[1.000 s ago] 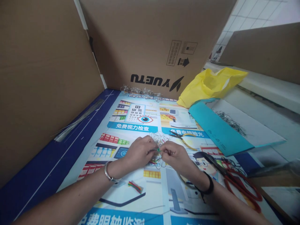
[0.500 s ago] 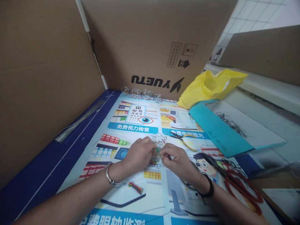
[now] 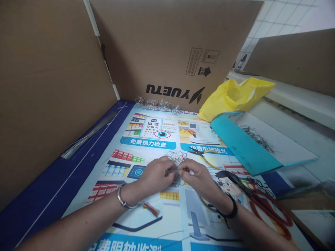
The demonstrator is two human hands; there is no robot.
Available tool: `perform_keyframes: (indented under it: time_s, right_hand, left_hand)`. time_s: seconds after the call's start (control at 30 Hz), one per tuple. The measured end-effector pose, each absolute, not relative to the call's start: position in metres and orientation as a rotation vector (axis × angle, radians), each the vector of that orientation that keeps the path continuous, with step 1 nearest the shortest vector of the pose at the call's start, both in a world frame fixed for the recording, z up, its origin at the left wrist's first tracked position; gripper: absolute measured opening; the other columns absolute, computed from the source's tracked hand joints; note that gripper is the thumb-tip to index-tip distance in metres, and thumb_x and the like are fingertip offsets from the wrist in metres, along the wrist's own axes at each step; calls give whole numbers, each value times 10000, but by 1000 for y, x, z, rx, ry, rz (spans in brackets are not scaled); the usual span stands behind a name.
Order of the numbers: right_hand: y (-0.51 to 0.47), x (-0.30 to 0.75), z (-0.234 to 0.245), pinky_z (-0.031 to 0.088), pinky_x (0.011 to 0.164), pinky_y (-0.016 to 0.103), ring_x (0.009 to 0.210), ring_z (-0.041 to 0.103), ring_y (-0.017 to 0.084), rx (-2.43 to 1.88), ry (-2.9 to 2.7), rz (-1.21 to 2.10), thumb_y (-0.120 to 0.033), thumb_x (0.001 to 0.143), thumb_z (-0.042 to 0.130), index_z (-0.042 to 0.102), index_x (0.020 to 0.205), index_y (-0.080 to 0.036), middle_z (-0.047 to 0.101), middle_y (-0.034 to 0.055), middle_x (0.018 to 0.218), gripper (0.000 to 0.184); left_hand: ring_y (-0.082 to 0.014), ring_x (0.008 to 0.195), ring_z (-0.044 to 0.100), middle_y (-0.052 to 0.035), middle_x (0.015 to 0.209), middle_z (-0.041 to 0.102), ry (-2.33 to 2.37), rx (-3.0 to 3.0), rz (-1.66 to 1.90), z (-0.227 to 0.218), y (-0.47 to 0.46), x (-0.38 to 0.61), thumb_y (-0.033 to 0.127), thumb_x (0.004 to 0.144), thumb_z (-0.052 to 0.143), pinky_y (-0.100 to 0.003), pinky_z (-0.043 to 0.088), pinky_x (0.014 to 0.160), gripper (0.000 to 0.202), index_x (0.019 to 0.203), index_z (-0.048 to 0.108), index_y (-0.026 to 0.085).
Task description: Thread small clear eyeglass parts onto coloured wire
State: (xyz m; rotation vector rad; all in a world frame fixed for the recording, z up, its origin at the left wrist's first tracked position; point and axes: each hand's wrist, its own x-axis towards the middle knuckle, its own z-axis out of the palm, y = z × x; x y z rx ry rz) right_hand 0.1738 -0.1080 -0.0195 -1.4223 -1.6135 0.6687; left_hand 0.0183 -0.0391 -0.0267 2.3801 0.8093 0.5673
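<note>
My left hand (image 3: 158,172), with a silver bangle at the wrist, is closed with its fingers curled at a thin wire frame (image 3: 176,155). My right hand (image 3: 195,174), with a black band at the wrist, pinches beside it, thumb and forefinger together. Between the fingertips shows a small green strand (image 3: 177,168). The frame is a loose mesh of fine silvery wire with a bit of red; its near part is largely hidden by my fingers. Below my left wrist lies a short bundle of coloured strands (image 3: 150,210).
Yellow-handled pliers (image 3: 206,158) lie beyond my right hand, red-handled scissors (image 3: 264,202) to its right. A turquoise box lid (image 3: 243,146) holds wire pieces (image 3: 258,137). A yellow bag (image 3: 232,99), cut wires (image 3: 89,136) and wire shapes (image 3: 159,103) lie near the cardboard walls (image 3: 167,52).
My left hand has turned slightly and its fingers have moved down and in, close against the right fingertips. Less of the green strand and the coloured bits beneath shows now.
</note>
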Motion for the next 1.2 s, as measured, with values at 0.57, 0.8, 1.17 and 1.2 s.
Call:
perform_keyframes:
  time_s: [0.57,0.8,1.17,1.2]
  right_hand:
    - [-105,185,0,382,609,248,568,456,115,-1144,-2046,471,-28,643,446,481,583,-197,511,-22,558,182]
    - [-108,186,12,415,621,242,633,518,125,-1247,-1798,605,-70,704,499,542,633,-191,551,-3,643,147]
    - [-108,180,29,428,574,232,594,515,120,-1394,-1681,329,-192,793,528,620,749,-195,571,-1,646,103]
    - [-108,179,28,437,575,235,594,519,121,-1382,-1659,288,-180,781,535,623,769,-196,583,5,664,90]
  left_hand:
    - [-148,673,518,-21,682,566,754,2517,1027,-23,-44,18,79,732,520,-262,387,615,123,709,603,168]
    - [-123,612,530,-9,668,613,760,2482,1073,-14,-41,13,112,773,490,-235,384,591,149,774,626,175]
    - [-116,615,503,7,639,554,839,1959,946,18,-43,16,226,795,486,-204,416,567,169,675,587,164]
    - [-118,617,504,7,645,548,848,1904,946,19,-45,16,247,796,491,-206,422,563,169,683,585,163]
